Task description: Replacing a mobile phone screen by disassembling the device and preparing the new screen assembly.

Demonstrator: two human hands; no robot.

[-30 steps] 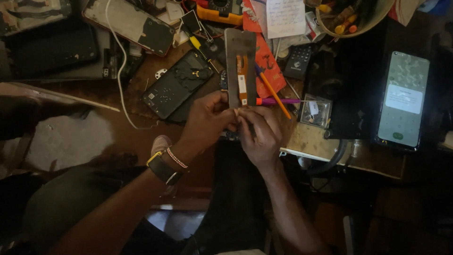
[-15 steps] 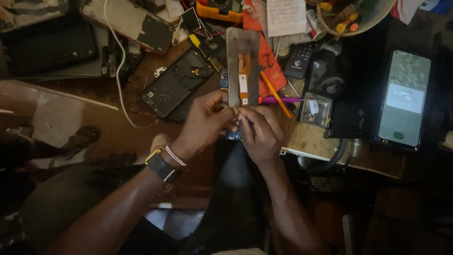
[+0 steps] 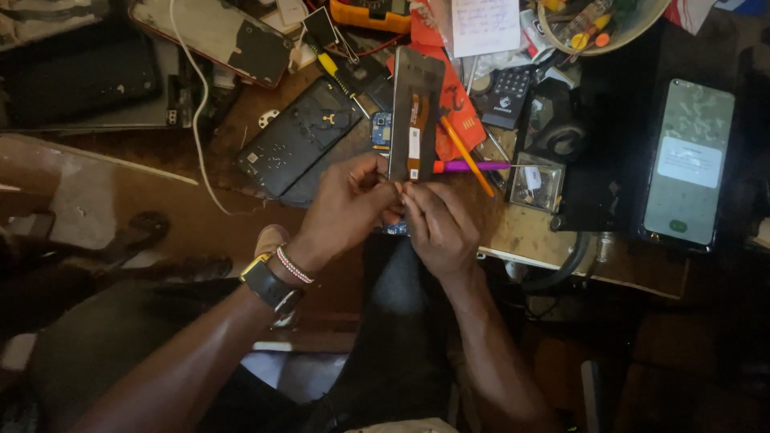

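I hold a grey phone screen panel (image 3: 414, 112) upright over the workbench, its back facing me, with an orange flex cable (image 3: 415, 132) running down it. My left hand (image 3: 346, 204) grips the panel's lower left edge. My right hand (image 3: 439, 226) pinches the bottom end of the panel, fingertips at the cable's lower end. A watch and a beaded bracelet are on my left wrist.
An opened black phone body (image 3: 301, 140) lies left of the panel. A lit phone (image 3: 688, 164) rests at the right. A purple-handled tool (image 3: 473, 167), an orange stick, a yellow-handled screwdriver (image 3: 337, 70), a white cable (image 3: 196, 112) and a bowl of tools (image 3: 601, 24) crowd the bench.
The hands and the panel stay almost in place; the fingers shift slightly at the panel's lower end. The view has drifted a little.
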